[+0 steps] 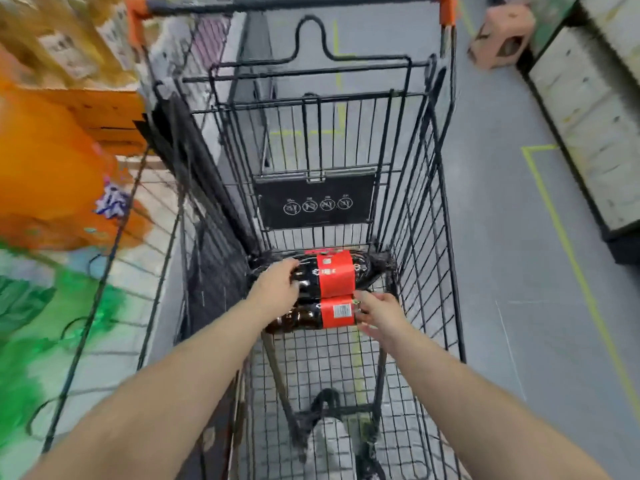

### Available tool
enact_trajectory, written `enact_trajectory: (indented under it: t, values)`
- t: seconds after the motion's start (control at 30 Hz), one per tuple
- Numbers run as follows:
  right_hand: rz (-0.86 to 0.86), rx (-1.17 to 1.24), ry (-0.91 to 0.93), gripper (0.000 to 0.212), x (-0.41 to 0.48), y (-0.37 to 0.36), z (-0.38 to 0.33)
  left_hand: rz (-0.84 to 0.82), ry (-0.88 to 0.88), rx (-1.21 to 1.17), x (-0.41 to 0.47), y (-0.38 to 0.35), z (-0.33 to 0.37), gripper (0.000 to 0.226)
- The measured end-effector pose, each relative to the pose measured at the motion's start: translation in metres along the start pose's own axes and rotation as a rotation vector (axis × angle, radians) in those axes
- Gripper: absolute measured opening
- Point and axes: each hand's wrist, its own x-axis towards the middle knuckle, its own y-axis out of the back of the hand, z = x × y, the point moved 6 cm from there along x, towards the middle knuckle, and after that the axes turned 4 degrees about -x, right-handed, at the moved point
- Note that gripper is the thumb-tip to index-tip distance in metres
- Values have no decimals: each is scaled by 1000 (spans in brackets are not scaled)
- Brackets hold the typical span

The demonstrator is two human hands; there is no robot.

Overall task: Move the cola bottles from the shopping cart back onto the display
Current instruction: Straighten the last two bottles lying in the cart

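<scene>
You're reaching both arms deep into the cart because both bottles are lying on their sides at its far end, touching. Your left hand is curling its fingers over the far bottle. Your right hand is spreading its fingers against the near bottle, probably to lift one each.

Two cola bottles lie on their sides in the far end of the shopping cart, touching: the far bottle under the sign on the far wall, the near bottle just before it. The left hand grips the far bottle's left part; the right hand is at the near bottle's right end. A display stands left of the cart, a shelf to its right.
</scene>
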Motion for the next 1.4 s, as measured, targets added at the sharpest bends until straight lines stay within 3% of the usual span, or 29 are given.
enact_trajectory:
  t: [0.13,0.23,0.33,0.4,0.47,0.57,0.67,0.77,0.87,1.03,1.17,1.4]
  values:
    - [62,168,-89,57,46,-8,-2,-126,-113,183,68,-17,1,58]
    - [66,220,-169,56,70,-16,3,-258,-69,344,103,-35,-13,92]
    - [91,259,-234,43,84,-20,4,-411,-18,266,121,-42,-30,102]
    - [101,283,-260,63,91,-22,-2,-443,6,227,128,-40,-35,107]
    - [86,283,-282,75,96,-28,-9,-415,7,371,130,-39,-31,123]
    - [115,335,-314,89,103,-35,-14,-370,7,545,118,-52,-22,125]
    - [127,435,-329,126,123,-45,-2,-317,46,443,101,-65,-19,119]
    - [162,434,-295,130,132,-47,9,-191,64,369,84,-72,-14,109]
    - [263,330,-155,107,96,-37,-2,-89,158,200,53,-80,-23,103]
    - [259,-25,135,100,41,-29,1,-17,255,-205,-9,-101,-35,101]
    - [216,-170,401,86,-5,-24,5,78,291,-320,-53,-106,-28,125]
    - [2,-383,725,96,-102,-4,3,384,338,-538,-158,-98,18,118]
